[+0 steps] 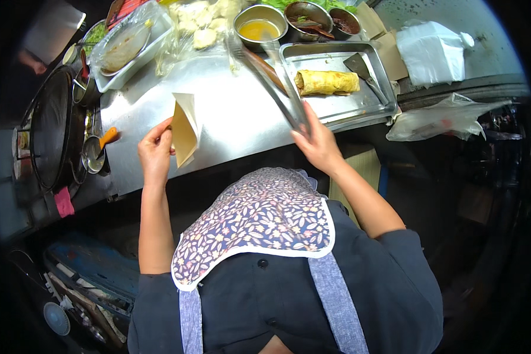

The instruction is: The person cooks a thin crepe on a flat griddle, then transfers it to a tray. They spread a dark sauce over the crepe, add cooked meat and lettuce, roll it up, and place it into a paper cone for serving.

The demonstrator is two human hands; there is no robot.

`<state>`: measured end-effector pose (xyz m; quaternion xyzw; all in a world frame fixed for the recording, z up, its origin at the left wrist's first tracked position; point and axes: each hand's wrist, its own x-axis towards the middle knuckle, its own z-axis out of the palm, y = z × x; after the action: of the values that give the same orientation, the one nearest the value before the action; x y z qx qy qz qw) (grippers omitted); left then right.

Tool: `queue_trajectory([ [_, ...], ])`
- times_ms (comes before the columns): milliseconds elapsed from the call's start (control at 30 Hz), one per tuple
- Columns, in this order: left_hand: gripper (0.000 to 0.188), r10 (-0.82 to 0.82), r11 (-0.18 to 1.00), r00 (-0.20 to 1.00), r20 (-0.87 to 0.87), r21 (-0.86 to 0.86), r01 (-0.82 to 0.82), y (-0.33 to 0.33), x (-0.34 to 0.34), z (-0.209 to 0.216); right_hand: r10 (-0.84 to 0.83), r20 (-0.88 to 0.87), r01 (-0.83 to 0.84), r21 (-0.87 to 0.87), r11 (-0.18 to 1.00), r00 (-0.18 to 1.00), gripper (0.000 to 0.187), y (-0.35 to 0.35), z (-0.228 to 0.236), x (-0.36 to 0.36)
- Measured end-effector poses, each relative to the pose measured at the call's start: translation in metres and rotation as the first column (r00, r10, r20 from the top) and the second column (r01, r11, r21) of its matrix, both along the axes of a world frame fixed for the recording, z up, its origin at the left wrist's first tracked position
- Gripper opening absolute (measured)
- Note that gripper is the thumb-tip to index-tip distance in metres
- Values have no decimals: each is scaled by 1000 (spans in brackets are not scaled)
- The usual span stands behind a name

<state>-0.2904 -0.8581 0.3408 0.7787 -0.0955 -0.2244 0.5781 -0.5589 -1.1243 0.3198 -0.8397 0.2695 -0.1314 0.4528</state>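
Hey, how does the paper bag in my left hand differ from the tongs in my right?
The paper bag is tan and matte; the tongs are grey metal, slightly blurred. The bag is short and broad, while the tongs are longer, with two slender arms. The bag stands upright in your left hand; the tongs slant forward from your right hand. Both are held, not set down.

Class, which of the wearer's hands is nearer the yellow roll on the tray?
Right. The right hand, holding tongs, is on the near side of the yellow roll, by the tray; the left hand, pinching a paper bag, is farther off, to the roll's left.
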Motion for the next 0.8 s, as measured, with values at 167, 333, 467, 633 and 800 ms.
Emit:
queue_trajectory([
  [167, 27, -139, 990, 990, 7, -25, 139, -54, -13, 6, -195, -104, 219, 570, 792, 975, 63, -26, 48, -113],
  [333, 27, -238, 971, 971, -8, 5, 238, -96, -21, 4, -206, -263, 334, 724, 604, 942, 55, -55, 75, -173],
  [467, 28, -255, 967, 967, -13, 11, 255, -125, -38, 7, -185, -312, 360, 733, 577, 932, 50, -73, 71, -176],
  [633, 28, -237, 969, 971, -39, 68, 239, -141, -53, 7, -240, -311, 391, 778, 491, 920, 42, -95, 51, -184],
  [800, 27, -206, 971, 978, -40, 113, 209, -145, -63, 6, -160, -239, 285, 858, 428, 958, 40, -125, 45, -199],
])
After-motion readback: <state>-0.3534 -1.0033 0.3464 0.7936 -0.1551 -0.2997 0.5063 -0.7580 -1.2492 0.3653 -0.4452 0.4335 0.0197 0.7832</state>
